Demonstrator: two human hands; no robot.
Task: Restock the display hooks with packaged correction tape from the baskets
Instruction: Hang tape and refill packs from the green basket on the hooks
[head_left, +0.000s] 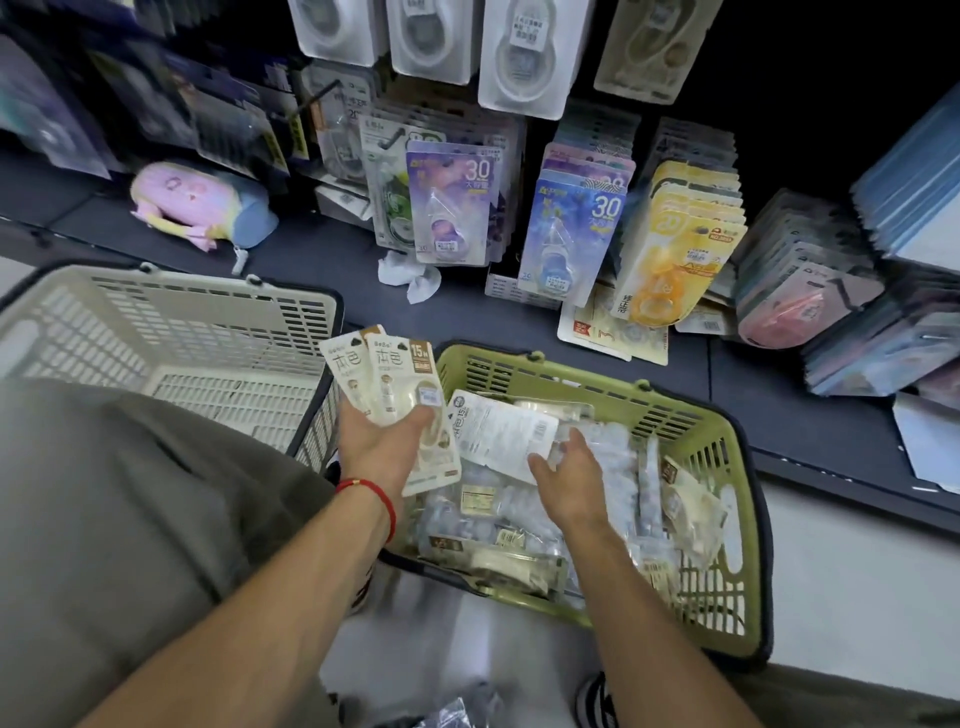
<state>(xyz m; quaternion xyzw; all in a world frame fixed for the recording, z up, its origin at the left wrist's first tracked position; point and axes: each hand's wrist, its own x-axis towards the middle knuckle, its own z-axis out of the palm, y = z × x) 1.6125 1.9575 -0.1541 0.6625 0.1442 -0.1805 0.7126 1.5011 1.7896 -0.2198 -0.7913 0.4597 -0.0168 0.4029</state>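
Correction tape packs (387, 384), flat glossy cards, in left hand (376, 447) grip; right hand (571, 475) loose over slatted green basket (727, 467).

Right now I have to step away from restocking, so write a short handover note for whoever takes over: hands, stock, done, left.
Left hand: holds a fan of cream-and-brown carded correction tape packs above the gap between the baskets.
Right hand: reaching into the green plastic basket, fingers on a white-backed pack; grip unclear.
Stock: the green basket is full of clear-bagged and carded packs. The beige plastic basket beside it looks empty.
Done: the dark display already holds purple, blue and yellow packs.
Left: hang the held packs, then the ones in the green basket.
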